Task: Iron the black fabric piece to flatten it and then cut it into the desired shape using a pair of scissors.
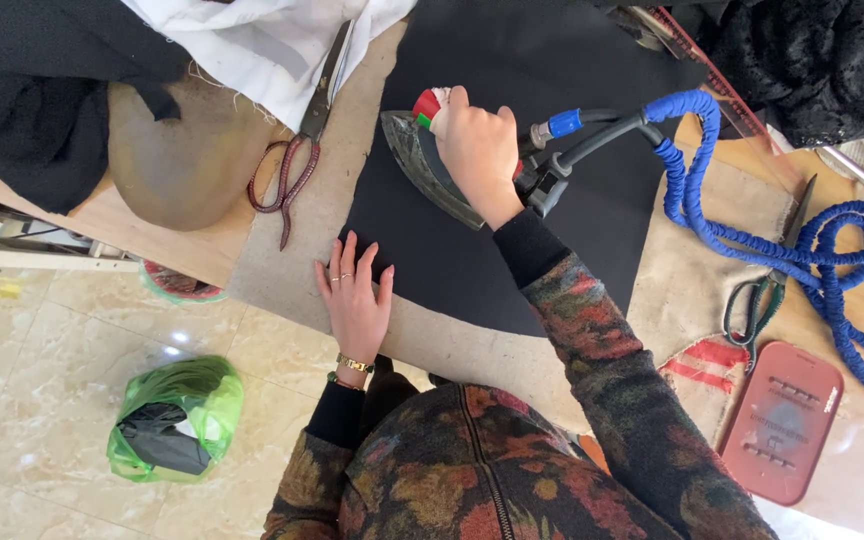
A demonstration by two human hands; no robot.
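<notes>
Stretching across the middle of the worktop (202, 255) lies a large sheet of black fabric (512, 60), spread flat over a tan padded cover (692, 290). Everything else sits around that black fabric. Beyond its far left corner a heap of white cloth (252, 40) spills over the worktop, with darker cloth piled further left. Off the black fabric's right edge a blue coiled hose (752, 240) loops away from the iron, and further right, toward the person, rests a reddish flat stand (782, 420). On the black fabric itself sits the steam iron (422, 165), its point aimed left. The right hand (477, 150) is wrapped tight round the iron's handle. The left hand (355, 295) lies flat with fingers spread wide, pressing the black fabric's near left edge and gripping nothing. Just left of the black fabric lie scissors with reddish handles (297, 165); a second pair of scissors with green handles (767, 285) lies right of it, among the hose coils.
</notes>
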